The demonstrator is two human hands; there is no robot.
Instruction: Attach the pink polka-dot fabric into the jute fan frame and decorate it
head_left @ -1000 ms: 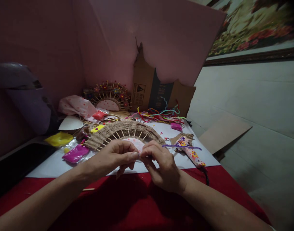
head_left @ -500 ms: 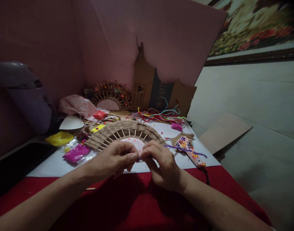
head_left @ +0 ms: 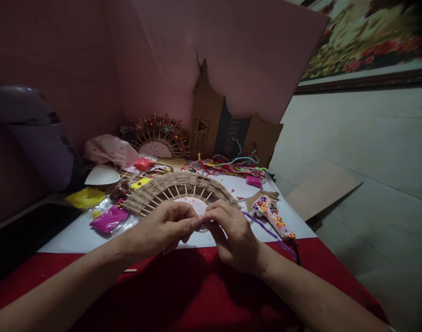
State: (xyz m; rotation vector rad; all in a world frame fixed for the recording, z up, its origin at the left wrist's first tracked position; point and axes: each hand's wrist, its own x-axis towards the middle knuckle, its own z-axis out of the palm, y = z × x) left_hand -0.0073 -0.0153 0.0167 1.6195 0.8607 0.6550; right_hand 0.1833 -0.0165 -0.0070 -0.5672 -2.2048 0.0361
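A purple strand of yarn (head_left: 266,228) runs out from behind my right hand (head_left: 230,235) toward the right. My left hand (head_left: 171,226) and my right hand meet fingertip to fingertip over the front of the white sheet, both pinched on the yarn. Only a small purple bit shows between the fingertips; the rest there is hidden by the fingers. Just behind my hands lies a woven half-ring fan (head_left: 183,182) of twine on thin sticks, with a pink dotted half-circle (head_left: 192,203) at its centre, partly covered by my fingers.
A floral-patterned piece (head_left: 273,214) lies right of my hands. Magenta clay packet (head_left: 109,219) and yellow packet (head_left: 85,197) lie left. Behind are colourful yarn strands (head_left: 231,163), a second decorated fan (head_left: 155,148) and upright cardboard (head_left: 206,120). Red cloth (head_left: 183,290) covers the front.
The loose purple yarn end has dropped and now slopes down to the right, past the floral piece. Both hands stay pinched together in nearly the same place.
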